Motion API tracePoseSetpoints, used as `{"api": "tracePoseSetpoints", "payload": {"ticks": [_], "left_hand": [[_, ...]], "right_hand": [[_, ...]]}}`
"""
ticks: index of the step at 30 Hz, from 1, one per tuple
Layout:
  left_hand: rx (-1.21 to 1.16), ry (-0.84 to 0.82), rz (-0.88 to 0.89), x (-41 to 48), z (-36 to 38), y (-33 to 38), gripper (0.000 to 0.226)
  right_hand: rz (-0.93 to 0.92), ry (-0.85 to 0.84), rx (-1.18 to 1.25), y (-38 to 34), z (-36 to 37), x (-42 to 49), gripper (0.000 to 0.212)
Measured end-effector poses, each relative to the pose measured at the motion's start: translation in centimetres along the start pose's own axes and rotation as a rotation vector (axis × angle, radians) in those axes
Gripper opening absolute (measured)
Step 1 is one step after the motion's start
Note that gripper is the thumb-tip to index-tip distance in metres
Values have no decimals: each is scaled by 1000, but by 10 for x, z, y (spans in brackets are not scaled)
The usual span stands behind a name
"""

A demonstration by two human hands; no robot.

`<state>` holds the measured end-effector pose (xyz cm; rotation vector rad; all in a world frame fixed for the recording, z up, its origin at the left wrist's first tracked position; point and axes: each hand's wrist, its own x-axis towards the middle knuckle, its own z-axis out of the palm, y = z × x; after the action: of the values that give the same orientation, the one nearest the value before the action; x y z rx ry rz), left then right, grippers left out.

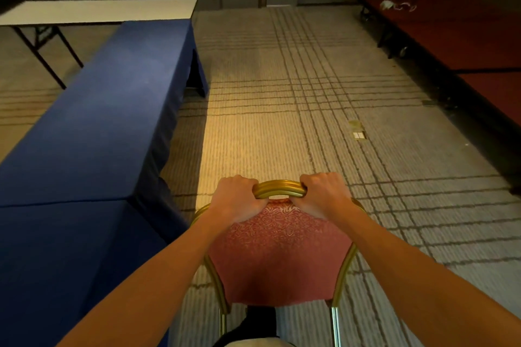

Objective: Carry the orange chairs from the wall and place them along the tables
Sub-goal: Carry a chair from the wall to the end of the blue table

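Observation:
An orange-red patterned chair (279, 256) with a gold metal frame is right in front of me, its backrest facing me. My left hand (236, 197) grips the left part of the gold top rail. My right hand (324, 194) grips the right part of the same rail. A long table under a blue cloth (107, 110) runs along my left side, close to the chair.
A bare white folding table (98, 11) stands beyond the blue one at the far left. A low red-brown stage platform (456, 36) lies at the right, with white scraps on it. Striped carpet (282, 93) stretches ahead to a panelled wall.

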<state>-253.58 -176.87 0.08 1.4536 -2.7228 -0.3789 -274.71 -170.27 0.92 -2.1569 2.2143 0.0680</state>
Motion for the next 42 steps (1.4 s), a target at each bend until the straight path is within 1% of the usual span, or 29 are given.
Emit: {"api": "tracePoseSetpoints", "payload": {"ticks": [3, 7, 10, 12, 17, 25, 31, 36, 38, 42], "left_hand": [[-17, -2, -21, 55, -13, -31, 33], [-19, 3, -51, 117, -38, -72, 33], [-15, 9, -59, 143, -50, -90, 33], [-8, 31, -75, 165, -58, -107, 35], [-2, 74, -157, 218, -74, -160, 33], [-43, 129, -376, 299, -92, -234, 33], [-60, 172, -601, 324, -108, -295, 34], [-104, 239, -790, 333, -116, -354, 35], [-124, 240, -862, 337, -120, -377, 32], [-116, 230, -954, 338, -122, -419, 30]], "right_hand": [[-2, -6, -16, 3, -6, 70, 44], [-25, 17, -1, 0, -14, 152, 43], [-47, -1, -9, -2, -21, 191, 43], [-68, 21, -12, -5, -26, 223, 45], [-185, 59, 14, -19, -33, 313, 46], [-399, 81, -13, -40, -35, 476, 46], [-628, 85, -7, -90, -43, 575, 44], [-845, 97, -36, -152, -46, 655, 39], [-923, 110, -58, -179, -46, 684, 37], [-1010, 143, -68, -226, -38, 724, 38]]}}
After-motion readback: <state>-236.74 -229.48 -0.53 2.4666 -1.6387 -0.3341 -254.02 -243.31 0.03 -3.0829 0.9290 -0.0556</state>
